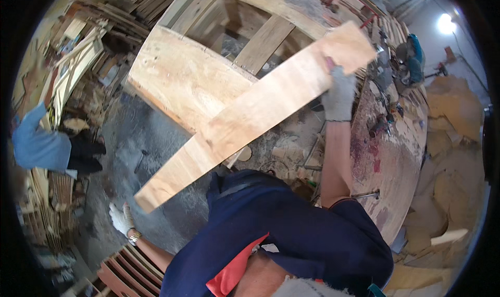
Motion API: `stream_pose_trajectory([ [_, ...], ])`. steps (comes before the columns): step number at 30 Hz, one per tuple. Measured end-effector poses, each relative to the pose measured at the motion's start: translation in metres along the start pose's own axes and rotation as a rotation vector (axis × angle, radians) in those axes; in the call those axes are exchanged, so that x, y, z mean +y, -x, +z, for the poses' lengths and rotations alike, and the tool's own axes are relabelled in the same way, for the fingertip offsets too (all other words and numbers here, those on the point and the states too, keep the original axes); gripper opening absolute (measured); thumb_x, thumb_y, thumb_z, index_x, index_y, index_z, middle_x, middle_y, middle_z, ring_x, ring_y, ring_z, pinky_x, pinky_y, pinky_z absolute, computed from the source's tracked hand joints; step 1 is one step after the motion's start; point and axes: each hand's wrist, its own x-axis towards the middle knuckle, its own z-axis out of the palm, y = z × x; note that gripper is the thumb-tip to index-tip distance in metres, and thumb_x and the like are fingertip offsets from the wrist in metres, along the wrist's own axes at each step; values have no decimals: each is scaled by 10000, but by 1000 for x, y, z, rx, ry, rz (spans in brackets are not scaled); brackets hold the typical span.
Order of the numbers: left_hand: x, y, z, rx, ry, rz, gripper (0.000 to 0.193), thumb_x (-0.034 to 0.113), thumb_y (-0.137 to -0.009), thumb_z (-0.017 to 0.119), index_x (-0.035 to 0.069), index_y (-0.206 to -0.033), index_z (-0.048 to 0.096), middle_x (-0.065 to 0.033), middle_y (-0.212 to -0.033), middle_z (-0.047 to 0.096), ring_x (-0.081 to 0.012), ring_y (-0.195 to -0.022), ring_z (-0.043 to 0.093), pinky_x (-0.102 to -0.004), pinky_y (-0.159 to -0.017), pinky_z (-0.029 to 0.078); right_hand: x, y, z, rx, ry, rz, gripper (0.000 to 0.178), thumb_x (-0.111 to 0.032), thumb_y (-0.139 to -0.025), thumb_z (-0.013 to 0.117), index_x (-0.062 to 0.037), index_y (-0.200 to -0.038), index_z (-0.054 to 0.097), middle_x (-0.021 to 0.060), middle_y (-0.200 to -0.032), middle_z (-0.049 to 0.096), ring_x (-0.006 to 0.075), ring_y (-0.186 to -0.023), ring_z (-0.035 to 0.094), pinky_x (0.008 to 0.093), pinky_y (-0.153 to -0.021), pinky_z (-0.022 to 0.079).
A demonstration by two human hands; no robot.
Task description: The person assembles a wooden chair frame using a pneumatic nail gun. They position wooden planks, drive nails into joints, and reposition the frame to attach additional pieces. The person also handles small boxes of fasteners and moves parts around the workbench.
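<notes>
A long pale wooden board slants across the view in front of me, its far right end raised and slightly blurred. My right hand, in a grey-white work glove, grips the board's right edge near that far end. To the lower left, my left hand wears a white glove, with a watch at the wrist. Its fingers are apart and it holds nothing, just short of the board's near end. Behind the board stands a large wooden frame with a wide panel and crosspieces, partly covered by the board.
At the right lies a dusty worktable with power tools. Another person in a blue top bends over at the left, beside stacked wood scraps. Curved slats stand near my left arm. Offcuts litter the floor.
</notes>
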Motion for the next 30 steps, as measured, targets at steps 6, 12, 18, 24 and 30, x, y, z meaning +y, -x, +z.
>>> stream_pose_trajectory([
  [6, 277, 42, -123, -88, 1235, 683, 825, 82, -788, 868, 82, -1524, 496, -164, -1552, 514, -299, -1433, 486, -482, -1205, 408, 31, 19, 71, 107, -102, 141, 162, -83, -917, 738, -9, -1045, 671, 12, -920, 642, 112, -778, 584, 311, -708, 513],
  [12, 417, 94, -198, -24, 911, 1204, 772, 514, -698, 883, 26, -1247, 643, -250, -1340, 559, -392, -1198, 543, -508, -1025, 437, 28, 14, 74, 196, -37, 173, 229, -18, -904, 731, 41, -1107, 642, 41, -931, 644, 122, -814, 596, 279, -743, 511],
  [18, 425, 108, -194, -21, 778, 1208, 797, 419, -681, 897, 45, -1334, 635, -250, -1333, 545, -393, -1164, 533, -500, -970, 440, 13, -24, 28, 288, 644, -298, 381, -96, -900, 750, 13, -1254, 659, 70, -927, 681, 183, -825, 652, 298, -777, 534],
  [24, 441, 125, -197, -33, 816, 1104, 809, 429, -673, 902, 66, -1346, 640, -237, -1311, 564, -404, -1183, 544, -494, -998, 451, 16, -92, 8, 118, 1031, -438, 292, -277, -854, 785, -95, -1082, 780, 112, -1109, 682, 288, -989, 679, 386, -881, 537],
  [30, 454, 132, -201, 32, 790, 1011, 862, 430, -674, 915, 63, -1397, 622, -241, -1305, 573, -404, -1168, 562, -482, -989, 476, 33, -140, 2, -219, 936, -458, 292, -317, -864, 798, -73, -1024, 792, 147, -1147, 707, 300, -1089, 669, 394, -928, 528],
])
